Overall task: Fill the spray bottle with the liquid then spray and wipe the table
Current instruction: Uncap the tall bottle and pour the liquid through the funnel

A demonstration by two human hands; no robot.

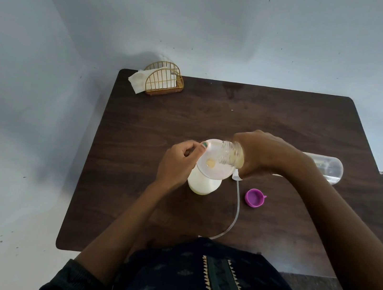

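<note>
Fingers of the right hand (262, 156) are wrapped around a clear bottle (233, 154), gripping its body so that it lies tipped nearly on its side with the threaded mouth pointing left; a little yellowish liquid (238, 161) pools along its lower wall. Just under that mouth sits a pale, translucent funnel (215, 161), with a small yellowish patch showing at its centre. The left hand (178, 163) holds the funnel's far-left rim, thumb pressed on the rim's edge and the other fingers curled in below it. Beneath the funnel, touching it, stands the white spray bottle (201, 184), upright on the dark wooden table (289, 125), just beside the left palm. Right below the right hand's fingers lies the white sprayer head (237, 176), mostly hidden, and its thin clear dip tube (235, 212) curves away from it toward the person's body. Near that tube, on its right, a purple cap (254, 198) rests open side up. Behind the right wrist a clear plastic cylinder (327, 168) lies on its side. Well apart from both hands, at the table's far left corner, a gold wire napkin holder (165, 82) stands with white tissues (138, 81) spilling out of its left end.
</note>
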